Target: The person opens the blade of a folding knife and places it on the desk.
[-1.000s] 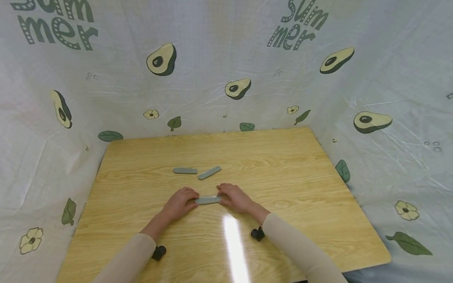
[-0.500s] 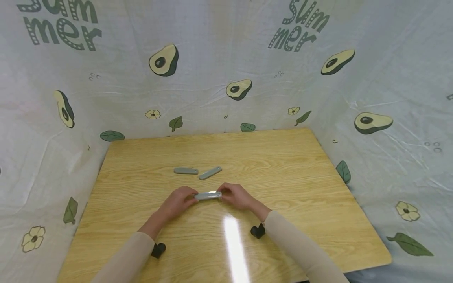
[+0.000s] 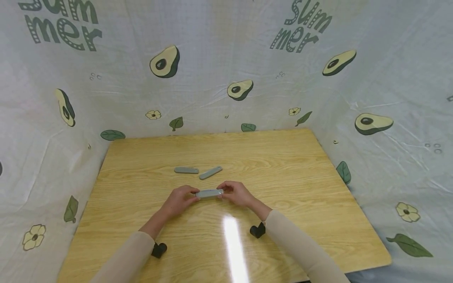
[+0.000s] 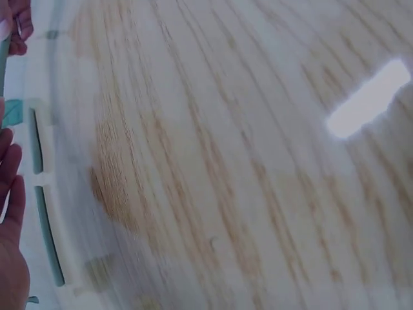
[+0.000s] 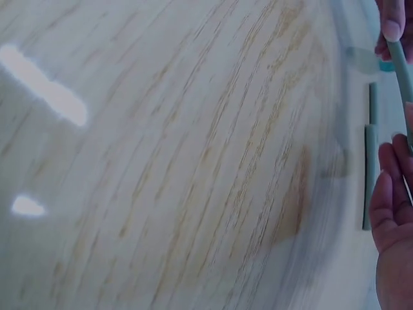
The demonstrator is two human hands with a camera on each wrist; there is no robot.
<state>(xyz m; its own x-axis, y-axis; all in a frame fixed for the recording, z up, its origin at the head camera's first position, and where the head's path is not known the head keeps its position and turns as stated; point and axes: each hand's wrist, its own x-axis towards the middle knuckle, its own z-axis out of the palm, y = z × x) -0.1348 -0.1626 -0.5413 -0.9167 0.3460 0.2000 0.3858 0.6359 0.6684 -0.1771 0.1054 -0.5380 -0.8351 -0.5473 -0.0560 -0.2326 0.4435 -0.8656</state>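
A slim grey-green flat bar (image 3: pixel 208 193), rounded at its left end with a small hole at its right end, is held between my two hands. My left hand (image 3: pixel 179 201) pinches its left end, and the fingers of my right hand (image 3: pixel 238 194) pinch the end with the hole. In the right wrist view the bar (image 5: pixel 401 72) appears edge-on, raised off the tabletop. Beyond the hands lie two similar pieces: one nearly level bar (image 3: pixel 186 170) and one slanted bar (image 3: pixel 210 173). Whether the held bar folds or contains a blade cannot be seen.
The wood-grain table (image 3: pixel 283 177) carries a bright light reflection (image 3: pixel 234 243) near its front. A patterned cloth (image 3: pixel 198 78) with avocados and leaves hangs behind and on both sides. Small black wrist devices (image 3: pixel 159 250) sit at the sleeves.
Both hands have lifted the bar off the table and moved it slightly away from me. It tilted midway, catching the light. The other two bars stay put.
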